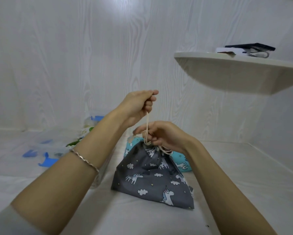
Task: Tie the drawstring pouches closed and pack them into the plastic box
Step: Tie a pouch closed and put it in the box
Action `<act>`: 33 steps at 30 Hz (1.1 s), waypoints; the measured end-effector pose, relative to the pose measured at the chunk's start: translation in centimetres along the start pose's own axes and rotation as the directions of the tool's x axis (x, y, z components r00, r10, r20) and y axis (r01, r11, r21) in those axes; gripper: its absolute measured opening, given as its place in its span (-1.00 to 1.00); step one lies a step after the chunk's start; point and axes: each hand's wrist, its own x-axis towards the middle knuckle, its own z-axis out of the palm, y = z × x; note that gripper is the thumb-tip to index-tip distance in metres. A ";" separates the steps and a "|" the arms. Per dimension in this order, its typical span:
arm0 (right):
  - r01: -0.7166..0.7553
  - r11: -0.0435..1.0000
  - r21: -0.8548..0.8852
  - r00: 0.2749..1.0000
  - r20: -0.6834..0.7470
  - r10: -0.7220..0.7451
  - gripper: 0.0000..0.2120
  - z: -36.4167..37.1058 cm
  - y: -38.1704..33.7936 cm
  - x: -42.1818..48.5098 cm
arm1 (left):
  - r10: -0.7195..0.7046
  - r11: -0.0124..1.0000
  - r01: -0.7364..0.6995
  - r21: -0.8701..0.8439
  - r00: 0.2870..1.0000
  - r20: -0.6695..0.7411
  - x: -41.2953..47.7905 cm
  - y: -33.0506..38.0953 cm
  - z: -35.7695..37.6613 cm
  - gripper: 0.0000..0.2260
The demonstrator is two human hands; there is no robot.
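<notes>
Left hand [139, 106] raised, pinching drawstring [147, 122] — right hand [161, 133] lower, pinching it too.

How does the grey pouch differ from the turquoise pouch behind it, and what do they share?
Colour: the grey pouch is dark grey, the turquoise pouch blue-green. Pose: the grey pouch stands with its neck gathered; the turquoise pouch lies low behind, partly hidden. Handling: the left hand pulls the grey pouch's cord up, the right hand pinches its neck; no hand holds the turquoise pouch. Both are fabric printed with white animals.

Cinched grey unicorn pouch [152, 180], cord [147, 126] taut
</notes>
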 end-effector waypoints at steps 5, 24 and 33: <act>0.139 0.987 0.080 0.980 -0.152 -0.126 -0.74 -0.4 -0.7 -1.4 | -0.009 0.883 0.014 0.470 1.000 -0.012 -1.9 -2.0 -1.0 -0.64; 0.161 0.979 0.126 0.825 -0.562 -0.063 -0.77 0.0 -0.1 -2.7 | 0.008 0.987 -0.021 -0.158 0.996 -0.085 -4.4 -4.1 -0.8 -0.73; 0.122 0.981 -0.150 0.780 -0.597 -0.188 -0.77 0.4 -0.5 -3.6 | 0.066 0.668 -0.177 0.723 0.981 0.180 -4.5 -4.3 -1.2 -0.57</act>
